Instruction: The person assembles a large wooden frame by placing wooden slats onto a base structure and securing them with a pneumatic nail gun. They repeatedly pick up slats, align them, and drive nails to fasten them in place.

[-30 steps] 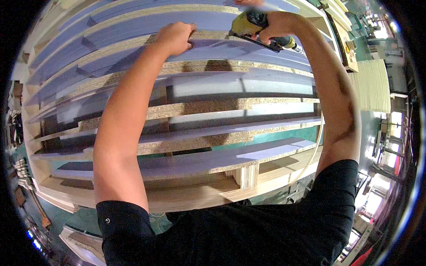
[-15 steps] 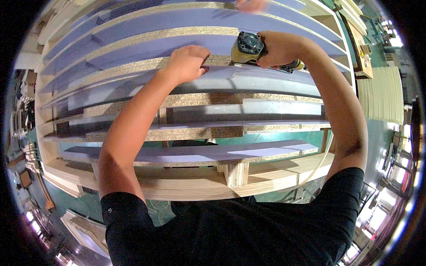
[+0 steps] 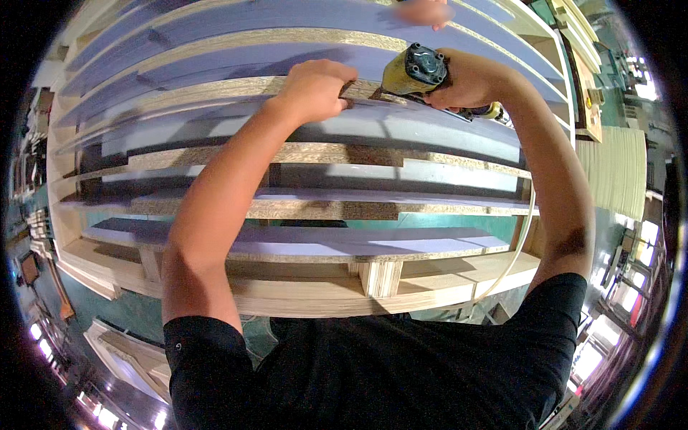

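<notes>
My right hand (image 3: 469, 82) grips a yellow and black nail gun (image 3: 403, 76), its dark capped end facing up. The tool is over the edge of a board around the middle of a slatted wooden frame. Left of it, my left hand (image 3: 312, 89) is closed at the same chipboard edge (image 3: 265, 87). A small dark piece shows between its thumb and fingers, too small to name. The boards have purple-grey faces (image 3: 229, 61) and speckled raw edges. At the top, another person's blurred hand (image 3: 424, 12) is over the far boards.
Nearest my body runs a pale timber rail (image 3: 308, 295) with a short upright block (image 3: 380, 278). A pale hose (image 3: 512, 269) curves down at the right. Beyond the frame's right side stands a stack of cream sheets (image 3: 610, 172). Green floor (image 3: 132, 315) shows below left.
My left hand has shifted right and slightly farther away along the board. The nail gun in my right hand has moved right. The other person's hand has come further into view.
</notes>
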Demonstrator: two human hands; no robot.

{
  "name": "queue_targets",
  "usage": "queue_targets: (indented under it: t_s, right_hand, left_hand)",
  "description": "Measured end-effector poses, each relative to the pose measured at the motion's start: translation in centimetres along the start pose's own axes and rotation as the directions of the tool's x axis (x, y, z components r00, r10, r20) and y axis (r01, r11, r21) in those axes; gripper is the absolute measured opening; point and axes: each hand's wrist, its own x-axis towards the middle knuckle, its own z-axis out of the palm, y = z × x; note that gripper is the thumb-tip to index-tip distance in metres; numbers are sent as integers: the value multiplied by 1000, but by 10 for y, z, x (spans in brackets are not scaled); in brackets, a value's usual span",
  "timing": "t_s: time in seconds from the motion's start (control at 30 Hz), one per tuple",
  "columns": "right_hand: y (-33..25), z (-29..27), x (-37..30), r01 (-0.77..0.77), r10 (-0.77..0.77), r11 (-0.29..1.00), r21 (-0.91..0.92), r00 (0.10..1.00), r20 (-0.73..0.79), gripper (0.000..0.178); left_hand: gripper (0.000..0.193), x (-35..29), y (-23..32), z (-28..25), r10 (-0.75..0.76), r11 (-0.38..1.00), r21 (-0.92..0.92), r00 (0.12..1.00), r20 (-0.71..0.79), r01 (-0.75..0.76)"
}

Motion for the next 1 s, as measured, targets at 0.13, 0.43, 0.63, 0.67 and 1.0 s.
queue_targets:
  t_s: [0.13, 0.43, 0.63, 0.67, 1.0]
  right_hand:
    - [1, 2, 2, -40, 40, 999, -26, 999, -4, 44]
    - [-6, 2, 11, -50, 52, 997, -58, 998, 32, 52]
    - [9, -2, 17, 124, -127, 970, -207, 992, 0, 54]
    - [13, -1, 18, 97, -101, 970, -221, 995, -8, 53]
    - [9, -4, 15, 57, -62, 983, -176, 998, -25, 50]
  left_hand:
    - [33, -2, -2, 5, 96, 995, 36, 991, -98, -93]
    - [37, -1, 0, 13, 113, 993, 53, 985, -128, -107]
    - [39, 4, 1, 5, 46, 999, 4, 998, -48, -46]
    - [39, 3, 2, 4, 41, 999, -4, 998, -45, -41]
    - [35, 0, 2, 5, 76, 996, 45, 992, -101, -72]
